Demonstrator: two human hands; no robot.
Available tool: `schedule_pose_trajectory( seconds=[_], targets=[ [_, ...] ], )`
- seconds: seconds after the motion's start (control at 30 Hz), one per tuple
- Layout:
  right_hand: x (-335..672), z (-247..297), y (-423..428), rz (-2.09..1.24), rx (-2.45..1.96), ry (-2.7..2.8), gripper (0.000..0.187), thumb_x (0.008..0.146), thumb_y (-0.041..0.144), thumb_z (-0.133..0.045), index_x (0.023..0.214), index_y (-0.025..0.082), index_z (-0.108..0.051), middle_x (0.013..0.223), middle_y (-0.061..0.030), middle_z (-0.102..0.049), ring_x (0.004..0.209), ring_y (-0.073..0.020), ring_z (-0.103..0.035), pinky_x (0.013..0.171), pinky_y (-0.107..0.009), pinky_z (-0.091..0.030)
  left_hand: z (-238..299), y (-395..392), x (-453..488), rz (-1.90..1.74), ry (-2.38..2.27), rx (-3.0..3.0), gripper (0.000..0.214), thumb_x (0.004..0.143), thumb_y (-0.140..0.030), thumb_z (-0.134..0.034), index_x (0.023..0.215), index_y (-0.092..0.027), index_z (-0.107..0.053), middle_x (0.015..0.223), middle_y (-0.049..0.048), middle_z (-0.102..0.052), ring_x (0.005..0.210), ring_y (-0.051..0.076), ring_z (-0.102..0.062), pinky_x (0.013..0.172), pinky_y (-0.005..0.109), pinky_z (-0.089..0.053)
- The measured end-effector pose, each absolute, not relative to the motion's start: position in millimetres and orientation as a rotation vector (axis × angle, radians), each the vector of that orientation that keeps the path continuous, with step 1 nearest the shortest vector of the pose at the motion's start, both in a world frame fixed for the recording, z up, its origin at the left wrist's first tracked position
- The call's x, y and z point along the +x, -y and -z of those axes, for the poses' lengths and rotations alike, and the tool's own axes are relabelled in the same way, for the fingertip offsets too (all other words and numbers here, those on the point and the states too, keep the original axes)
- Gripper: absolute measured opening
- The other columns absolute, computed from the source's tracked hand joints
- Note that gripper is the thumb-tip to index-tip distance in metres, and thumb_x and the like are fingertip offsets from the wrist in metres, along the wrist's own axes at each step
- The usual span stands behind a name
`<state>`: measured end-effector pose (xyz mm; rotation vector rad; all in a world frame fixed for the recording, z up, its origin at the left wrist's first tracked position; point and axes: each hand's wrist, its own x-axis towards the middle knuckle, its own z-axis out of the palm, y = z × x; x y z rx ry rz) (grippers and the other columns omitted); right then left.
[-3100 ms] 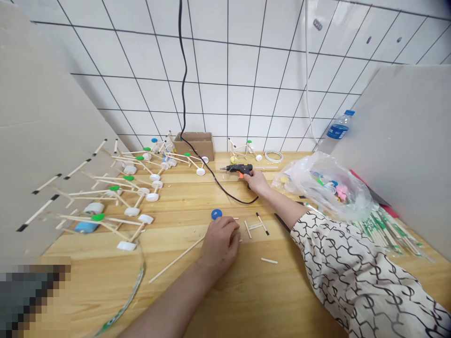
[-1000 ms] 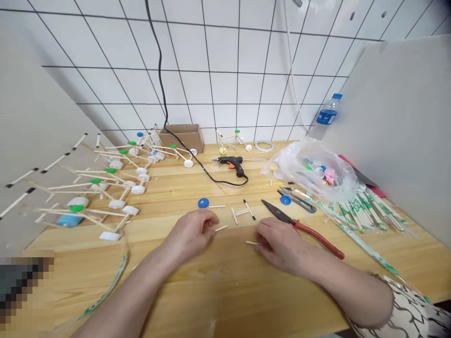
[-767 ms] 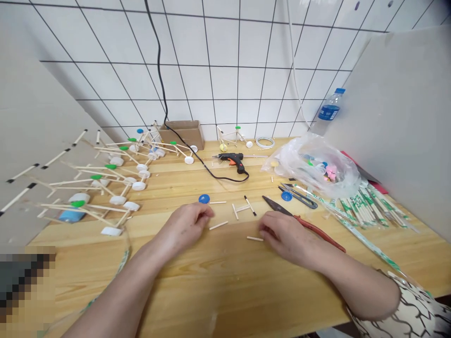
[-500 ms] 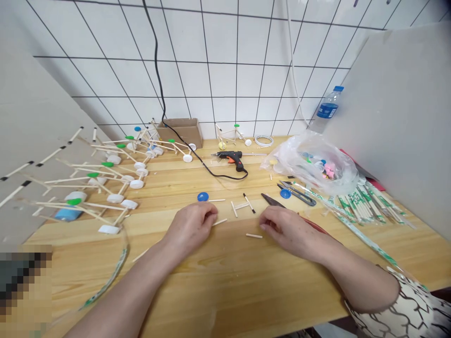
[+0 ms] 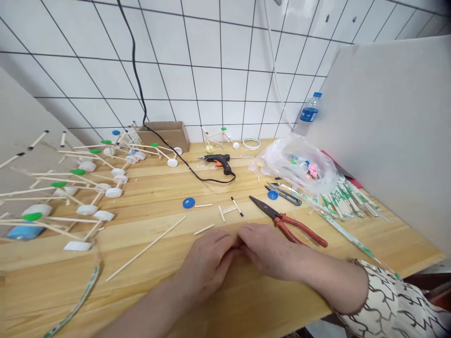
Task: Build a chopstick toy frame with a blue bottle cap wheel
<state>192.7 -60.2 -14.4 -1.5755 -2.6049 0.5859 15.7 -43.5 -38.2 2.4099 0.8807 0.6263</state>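
Observation:
My left hand point(image 5: 211, 258) and my right hand point(image 5: 271, 251) meet over the table's front middle, fingertips touching. Both have curled fingers, and whatever lies between them is hidden. Just beyond the left hand is a short wooden stick point(image 5: 204, 229), with a long thin stick point(image 5: 146, 249) to its left. Farther back, short sticks form an H-shaped piece point(image 5: 230, 209), one side bearing black ends. A blue plastic disc point(image 5: 189, 203) lies beside another short stick point(image 5: 203, 205). Red-handled pliers point(image 5: 273, 213) rest open behind my right hand, which partly covers one handle.
Stick models with white wheels point(image 5: 86, 210) crowd the left. A glue gun point(image 5: 221, 163) with a black cord lies at the back, near a cardboard box point(image 5: 172, 136). On the right are thread snips point(image 5: 287, 193), a plastic bag point(image 5: 282, 162), wrapped sticks point(image 5: 343, 199) and a bottle point(image 5: 309, 114).
My hands have come together from apart, nearer the front edge. The short stick by my right hand is out of sight. The pliers are uncovered, and the view has shifted right.

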Motion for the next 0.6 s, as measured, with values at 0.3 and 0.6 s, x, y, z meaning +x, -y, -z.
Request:
schedule_pose_trajectory(
  seconds=[0.3,0.6],
  targets=[
    [196,1,57,-0.673,-1.497,2.434,0.011,0.08,0.012,-0.046,0.077,0.018,-0.055,0.08,-0.0045,-0.063,0.073,-0.0163,-0.055,0.061,-0.026,-0.038,41,39,12,-0.59,-0.894,2.469,0.022,0.085,-0.015,-0.04,0.088,-0.018,-0.061,0.081,0.0047,-0.065,0.075,0.017,-0.059,0.067,0.028,-0.047],
    [258,-51,23,-0.33,-1.672,1.746,0.016,0.076,0.026,-0.05,0.064,0.017,-0.054,0.054,0.0017,-0.051,0.05,-0.0105,-0.042,0.049,-0.024,-0.031,43,29,7,-0.608,-0.994,2.584,0.029,0.089,-0.02,-0.034,0.085,-0.018,-0.062,0.079,0.0065,-0.062,0.075,0.018,-0.057,0.067,0.029,-0.047]
  ],
)
